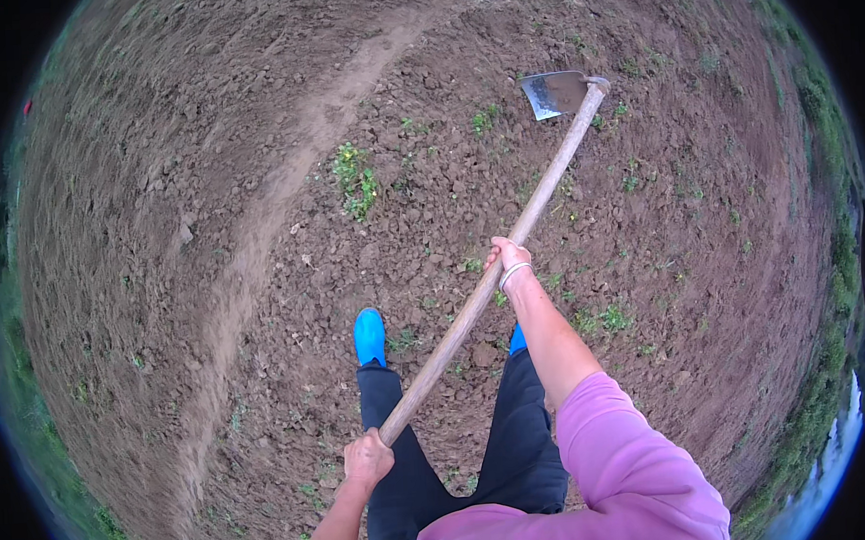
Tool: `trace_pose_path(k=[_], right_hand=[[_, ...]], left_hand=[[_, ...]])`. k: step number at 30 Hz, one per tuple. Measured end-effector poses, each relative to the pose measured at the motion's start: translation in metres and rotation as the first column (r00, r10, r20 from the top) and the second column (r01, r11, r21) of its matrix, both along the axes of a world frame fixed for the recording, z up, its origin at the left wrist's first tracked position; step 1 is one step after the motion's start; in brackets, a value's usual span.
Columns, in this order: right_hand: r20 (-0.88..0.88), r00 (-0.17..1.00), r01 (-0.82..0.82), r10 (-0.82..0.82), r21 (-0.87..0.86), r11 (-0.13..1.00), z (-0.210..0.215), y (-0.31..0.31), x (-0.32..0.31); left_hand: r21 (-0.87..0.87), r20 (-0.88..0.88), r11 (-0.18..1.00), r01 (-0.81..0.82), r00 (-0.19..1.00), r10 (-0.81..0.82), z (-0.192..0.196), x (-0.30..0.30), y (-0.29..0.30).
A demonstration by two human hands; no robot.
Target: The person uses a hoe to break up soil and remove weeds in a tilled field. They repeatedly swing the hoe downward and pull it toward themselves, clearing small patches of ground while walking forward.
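Observation:
Both of my hands grip a long wooden-handled hoe (455, 338), which slants from my left thigh up to the far right. My left hand (368, 457) is closed round the handle's near end. Farther up, about mid-handle, my right hand (509, 254) wraps round it, with a pale bangle on the wrist. At the far end, the broad metal blade (553, 94) points left. Soil dulls part of it, and a bright strip shows along its left edge. Whether the blade touches the ground I cannot tell.
Cloddy brown soil (432, 260) spreads all round. A leafy weed clump with yellow flowers (355, 182) grows ahead, with smaller weeds (613, 318) to the right. A smooth, pale dirt track (257, 229) curves along the left. My blue boot (369, 336) stands on the soil. Greenery lines both sides.

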State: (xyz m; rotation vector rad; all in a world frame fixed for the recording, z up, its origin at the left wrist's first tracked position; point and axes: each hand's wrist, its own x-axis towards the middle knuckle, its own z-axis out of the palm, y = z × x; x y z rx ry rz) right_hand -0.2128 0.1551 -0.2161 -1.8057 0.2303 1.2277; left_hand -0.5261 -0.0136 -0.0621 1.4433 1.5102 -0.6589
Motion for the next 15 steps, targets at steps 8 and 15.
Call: trace_pose_path(k=[8,15], right_hand=[[0.014,0.993,-0.116,0.119,-0.141,0.983,0.027,-0.049,-0.021],[-0.725,0.623,0.004,-0.295,-0.374,0.928,0.098,-0.223,-0.156]], left_hand=[[-0.082,0.102,0.997,0.002,0.995,0.007,0.031,-0.013,-0.062],[-0.321,-0.327,0.935,0.153,0.908,-0.261,0.167,-0.248,-0.22]])
